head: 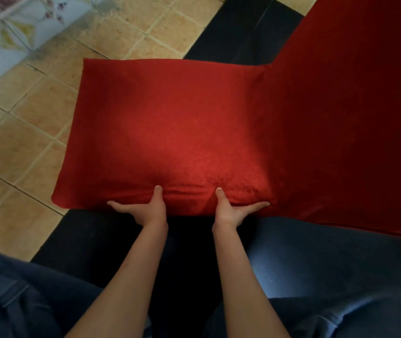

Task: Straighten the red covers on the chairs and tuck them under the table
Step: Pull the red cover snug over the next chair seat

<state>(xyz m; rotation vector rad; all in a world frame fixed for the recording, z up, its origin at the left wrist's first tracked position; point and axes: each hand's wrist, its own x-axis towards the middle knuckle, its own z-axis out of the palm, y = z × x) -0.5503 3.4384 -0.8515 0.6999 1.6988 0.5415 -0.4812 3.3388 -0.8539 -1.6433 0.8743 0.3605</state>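
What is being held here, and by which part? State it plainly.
Both hands grip the red fabric chair cover at its near edge: the left hand and right hand sit side by side, thumbs pressed on top, fingers running along the edge.

The scene was dim and unevenly lit. Soft light fell from the upper left, leaving a bright sheen on the middle of the red cover [170, 132], while the red cloth at right [365, 118] sank into deep shadow. The tiled floor [23, 142] was evenly lit. Wide-angle bending curved the edges, and the whole picture was slightly soft and grainy.
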